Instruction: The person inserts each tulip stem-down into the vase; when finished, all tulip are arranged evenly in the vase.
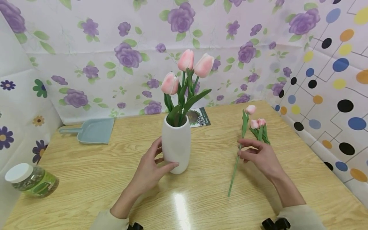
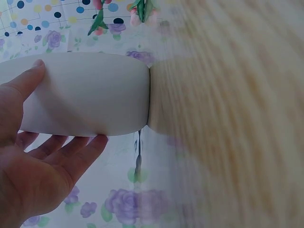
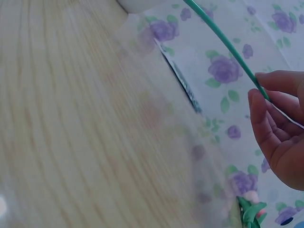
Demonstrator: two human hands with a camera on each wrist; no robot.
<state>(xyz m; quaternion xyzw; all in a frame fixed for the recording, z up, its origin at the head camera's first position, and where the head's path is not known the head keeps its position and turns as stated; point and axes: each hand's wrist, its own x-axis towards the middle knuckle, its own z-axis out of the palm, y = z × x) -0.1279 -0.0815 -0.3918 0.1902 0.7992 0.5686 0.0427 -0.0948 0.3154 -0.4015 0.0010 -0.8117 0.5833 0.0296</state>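
A white vase (image 1: 176, 143) stands upright on the table and holds several pink tulips (image 1: 187, 60) with green leaves. My left hand (image 1: 150, 167) grips its lower part, thumb on the near side and fingers around the left and back; the left wrist view shows the same hand (image 2: 45, 166) against the smooth white wall. To the right of the vase, my right hand (image 1: 263, 159) pinches the green stem of a single artificial tulip (image 1: 236, 167) between thumb and fingers. Its pink bloom points away from me. Beyond that hand lie more pink tulips (image 1: 261, 129), partly hidden.
A blue-grey dustpan (image 1: 96, 131) lies at the back left. Nearer on the left is a clear jar (image 1: 35, 182) with a white lid and green label. A card with a sunflower picture (image 1: 199, 117) lies behind the vase. Patterned cloth (image 1: 120, 80) borders the wooden table.
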